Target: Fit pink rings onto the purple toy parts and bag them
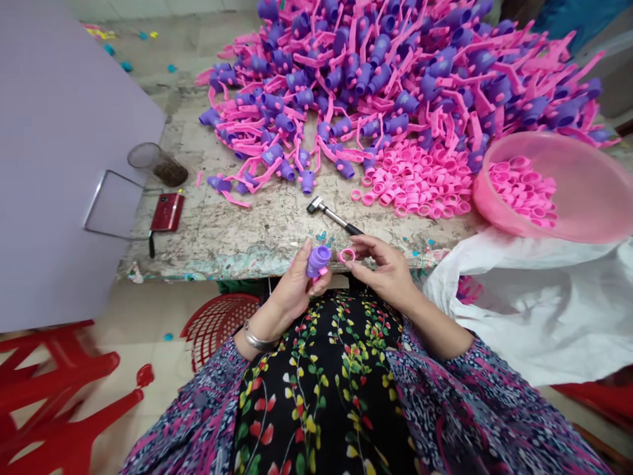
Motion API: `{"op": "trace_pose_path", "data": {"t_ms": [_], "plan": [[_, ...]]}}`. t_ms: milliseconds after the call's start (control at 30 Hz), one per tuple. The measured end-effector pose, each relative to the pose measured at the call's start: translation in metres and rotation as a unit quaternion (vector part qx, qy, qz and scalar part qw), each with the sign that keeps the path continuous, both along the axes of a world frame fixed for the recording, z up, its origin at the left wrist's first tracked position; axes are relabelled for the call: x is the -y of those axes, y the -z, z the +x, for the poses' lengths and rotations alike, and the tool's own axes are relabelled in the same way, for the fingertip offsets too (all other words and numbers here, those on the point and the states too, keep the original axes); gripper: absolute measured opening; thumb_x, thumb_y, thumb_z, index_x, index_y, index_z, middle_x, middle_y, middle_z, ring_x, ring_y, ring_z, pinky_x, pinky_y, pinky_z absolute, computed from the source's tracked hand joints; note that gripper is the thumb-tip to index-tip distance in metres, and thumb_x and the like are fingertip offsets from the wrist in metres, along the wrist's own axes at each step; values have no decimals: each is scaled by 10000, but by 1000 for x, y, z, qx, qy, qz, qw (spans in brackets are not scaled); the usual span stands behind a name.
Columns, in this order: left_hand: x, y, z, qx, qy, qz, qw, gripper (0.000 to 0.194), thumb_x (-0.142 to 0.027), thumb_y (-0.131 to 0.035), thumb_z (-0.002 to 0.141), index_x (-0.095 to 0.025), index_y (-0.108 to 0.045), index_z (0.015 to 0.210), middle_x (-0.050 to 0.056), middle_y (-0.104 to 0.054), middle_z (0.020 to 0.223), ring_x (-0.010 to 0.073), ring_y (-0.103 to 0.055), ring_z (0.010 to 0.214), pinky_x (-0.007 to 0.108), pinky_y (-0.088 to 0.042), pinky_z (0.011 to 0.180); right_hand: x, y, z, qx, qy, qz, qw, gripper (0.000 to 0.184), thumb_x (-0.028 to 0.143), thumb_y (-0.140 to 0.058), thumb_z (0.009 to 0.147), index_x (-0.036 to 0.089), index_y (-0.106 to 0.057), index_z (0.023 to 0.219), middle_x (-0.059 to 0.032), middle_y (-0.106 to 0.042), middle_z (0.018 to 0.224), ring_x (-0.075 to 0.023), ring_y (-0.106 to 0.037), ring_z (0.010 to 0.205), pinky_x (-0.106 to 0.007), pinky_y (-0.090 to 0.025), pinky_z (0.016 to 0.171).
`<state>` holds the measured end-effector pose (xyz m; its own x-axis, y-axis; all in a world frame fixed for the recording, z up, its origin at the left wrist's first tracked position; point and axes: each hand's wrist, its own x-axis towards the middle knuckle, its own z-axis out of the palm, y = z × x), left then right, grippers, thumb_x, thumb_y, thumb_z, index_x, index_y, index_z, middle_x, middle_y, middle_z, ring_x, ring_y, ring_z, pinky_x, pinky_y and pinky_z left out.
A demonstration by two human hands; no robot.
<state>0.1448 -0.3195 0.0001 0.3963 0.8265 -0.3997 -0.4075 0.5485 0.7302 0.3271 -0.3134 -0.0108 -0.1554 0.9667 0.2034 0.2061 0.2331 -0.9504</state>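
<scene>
Purple piece (319,261) sits gripped in left hand (302,280); right hand (380,267) pinches pink ring (347,255).

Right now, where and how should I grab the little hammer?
Probably grip the hammer by its black handle, from the near side with the right hand: the handle slants toward it, and the head points away. That hand holds a pink ring, though.
</scene>
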Motion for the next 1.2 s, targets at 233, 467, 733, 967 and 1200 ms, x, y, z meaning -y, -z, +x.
{"op": "trace_pose_path", "data": {"t_ms": [233, 467, 733, 967, 1200], "plan": [[-1, 0, -1, 14, 3, -14, 1000, 573, -713, -430, 877, -181, -504, 676, -66, -348, 387, 56, -233, 354, 199, -201, 402, 1, 0, 4, 65, -15, 69, 995, 396, 308, -713, 838, 225, -613, 1212, -43, -761, 961, -174, -726, 824, -340, -596, 786], [0, 1, -1, 14, 5, -10, 1000, 572, -706, -423, 884, -181, -517, 679, -69, -341, 389, 57, -237, 352, 198, -217, 405, -4, -2, 11, 199, -48, 228, 952, 364, 267, -652, 899, 213, -597, 1255, -77, -757, 1034, -197, -720, 889, -349, -577, 809], [0, 0, 1, 2, -5, -8, 1000, 588, -723, -446, 864, -182, -503, 643, -65, -351, 389, 55, -241, 359, 205, -202, 407, -3, -3, 10, 116, -67, 129, 983, 221, 220, -646, 883, 221, -689, 1099, -62, -757, 1019, -182, -703, 897, -349, -561, 828], [5, 3, 0, -61, -9, 33, 998, 636, -720, -433, 872, -134, -679, 851, -48, -425, 468, 54, -289, 401, 216, -209, 419, -2, -9, 7, -309, -44, -280, 908, 214, 270, -778, 763, 229, -710, 961, -3, -766, 911, -93, -691, 742, -221, -567, 745], [8, 5, 1, -109, -7, 52, 993, 620, -712, -450, 867, -145, -702, 857, -15, -504, 546, 72, -372, 441, 215, -241, 416, -2, -10, 15, -451, -62, -387, 802, 285, 217, -834, 693, 192, -694, 940, -6, -756, 920, -79, -691, 726, -185, -584, 749]]}}
